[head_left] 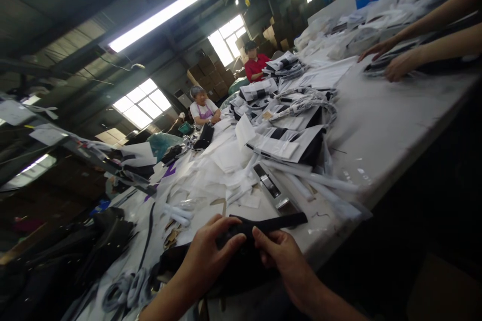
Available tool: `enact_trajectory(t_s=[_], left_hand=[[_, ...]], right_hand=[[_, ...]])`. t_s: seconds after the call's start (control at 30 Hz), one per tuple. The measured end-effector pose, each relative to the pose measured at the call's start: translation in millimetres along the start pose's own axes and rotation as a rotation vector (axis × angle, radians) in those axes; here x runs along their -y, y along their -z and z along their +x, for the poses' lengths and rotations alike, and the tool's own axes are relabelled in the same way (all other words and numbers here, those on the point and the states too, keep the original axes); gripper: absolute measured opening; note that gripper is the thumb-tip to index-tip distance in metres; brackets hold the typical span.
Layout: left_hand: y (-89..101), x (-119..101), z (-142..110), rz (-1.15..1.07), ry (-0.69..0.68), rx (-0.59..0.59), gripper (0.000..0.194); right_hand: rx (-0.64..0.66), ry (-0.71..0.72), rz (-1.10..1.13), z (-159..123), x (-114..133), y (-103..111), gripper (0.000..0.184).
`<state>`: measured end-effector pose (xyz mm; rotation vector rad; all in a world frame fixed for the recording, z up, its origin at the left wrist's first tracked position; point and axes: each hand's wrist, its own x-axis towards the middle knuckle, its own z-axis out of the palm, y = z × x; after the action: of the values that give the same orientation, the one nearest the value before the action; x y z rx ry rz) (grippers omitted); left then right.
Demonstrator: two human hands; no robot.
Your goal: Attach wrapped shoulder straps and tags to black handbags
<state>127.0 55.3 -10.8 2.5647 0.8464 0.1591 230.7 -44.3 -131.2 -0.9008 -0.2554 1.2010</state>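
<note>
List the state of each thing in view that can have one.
Black piece: held, right end free
Left hand: closed on black piece
Right hand: pinching black piece
Ceiling light: lit
Grey strap: coiled
White sheets: loose, overlapping
White-and-black bundles: piled up

A: Left hand [214, 241]?
B: Thumb side up, closed in a grip. Index finger reaches forward; left thumb [233, 246] points across toward the other hand. Lower fingers hidden.
A: Right hand [280, 251]?
B: Pinching, right thumb [262, 241] on top and angled inward, fingers curled beneath.
A: Spacing?
B: Near each other, thumb tips apart.
A: Arms?
B: Both bare. Left forearm [171, 293] enters lower left, right forearm [324, 296] lower right; they converge forward.
</note>
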Motion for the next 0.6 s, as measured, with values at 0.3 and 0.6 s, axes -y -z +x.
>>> enact_trajectory(t_s=[0.3,0.6], left_hand=[[1.8,0,7,-0.103,0.178,0.069,0.027],[-0.1,0,10,-0.178,0.237,0.13,0.038]], right_hand=[[-0.093,0.025,0.104,-3,-10,-8,0.041],[-0.074,-0.134,0.421,-10,-11,-9,0.039]])
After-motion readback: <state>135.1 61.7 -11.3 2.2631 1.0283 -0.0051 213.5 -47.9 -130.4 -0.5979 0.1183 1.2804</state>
